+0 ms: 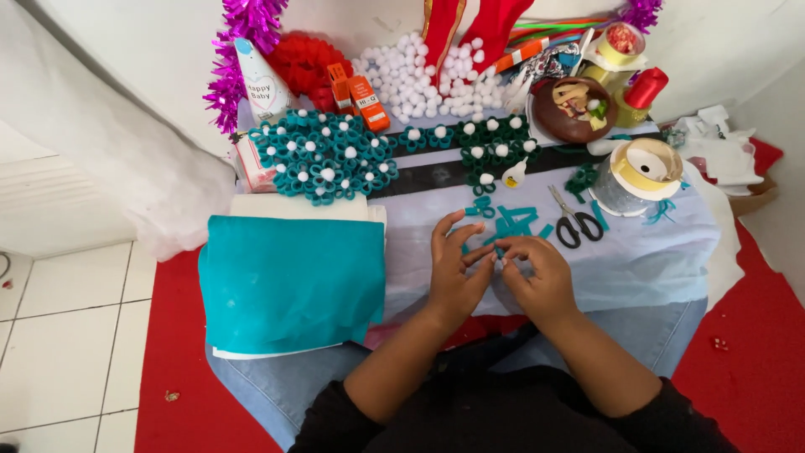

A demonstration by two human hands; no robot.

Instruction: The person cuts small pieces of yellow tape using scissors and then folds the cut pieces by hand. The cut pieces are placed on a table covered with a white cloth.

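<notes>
My left hand [454, 270] and my right hand [537, 273] meet over a pale blue cloth [637, 252] on a low table. Their fingertips pinch together on a small teal paper strip [496, 249]; the part between the fingers is mostly hidden. Loose teal strips [513, 221] lie just beyond my hands, with one rolled teal ring [480, 207]. Black-handled scissors [575, 220] rest to the right of the strips. A small glue bottle [513, 174] lies further back.
A cluster of teal rings with white pompoms [323, 157] sits at the back left, a dark green cluster [495, 143] beside it. Teal sheets [289, 281] lie at left. Loose white pompoms [419, 75], a brown bowl [573, 109], ribbon spools [641, 168] and tinsel [243, 33] crowd the back.
</notes>
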